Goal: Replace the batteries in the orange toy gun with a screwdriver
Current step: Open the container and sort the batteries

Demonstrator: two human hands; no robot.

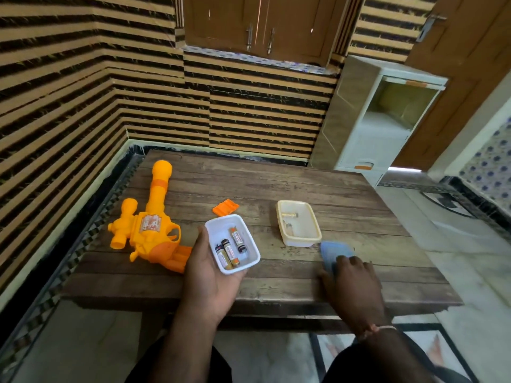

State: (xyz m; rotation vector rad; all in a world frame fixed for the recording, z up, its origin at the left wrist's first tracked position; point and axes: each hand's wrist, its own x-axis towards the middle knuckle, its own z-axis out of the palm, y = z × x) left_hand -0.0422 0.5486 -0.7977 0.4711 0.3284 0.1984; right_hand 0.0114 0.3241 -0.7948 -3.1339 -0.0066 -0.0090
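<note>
The orange toy gun lies on the wooden table at the left, barrel pointing away. Its orange battery cover lies loose behind a white tub. My left hand holds that white tub from beneath; three batteries lie inside it. My right hand rests near the table's front edge, fingers on a blue lid that lies flat. A cream tub behind the lid holds small metal parts. No screwdriver is in view.
The table stands in a corner of striped walls. A white cabinet stands beyond the far right corner, with a wooden door beside it. Tiled floor lies to the right and below the front edge.
</note>
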